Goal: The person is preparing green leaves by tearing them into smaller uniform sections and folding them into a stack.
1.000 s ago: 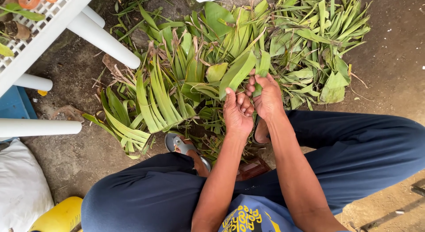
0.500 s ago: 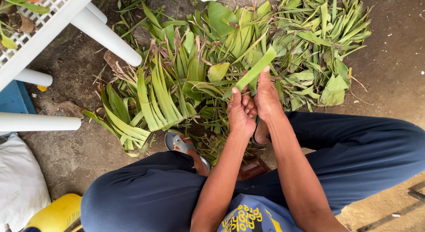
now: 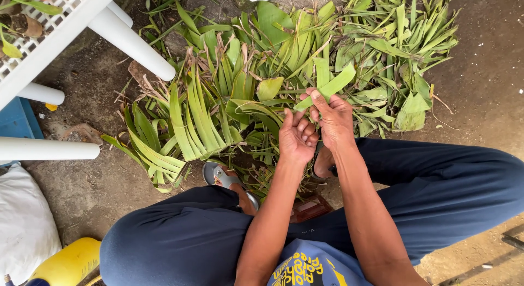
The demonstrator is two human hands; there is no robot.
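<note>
Leaf strip now slants lower and more sideways than half a second ago, hands barely shifted.

Right hand [image 3: 334, 119]: thumb and fingertips pinched together on the near end of the green leaf strip [image 3: 330, 88], which angles up and right over the leaf pile [image 3: 229, 95]. Left hand [image 3: 295, 137]: fingers curled, tips just beside the right thumb; whether they grip the strip is hidden. Both forearms reach forward between the bent knees, wrists close together, above a sandal [image 3: 224, 177] on bare ground.
</note>
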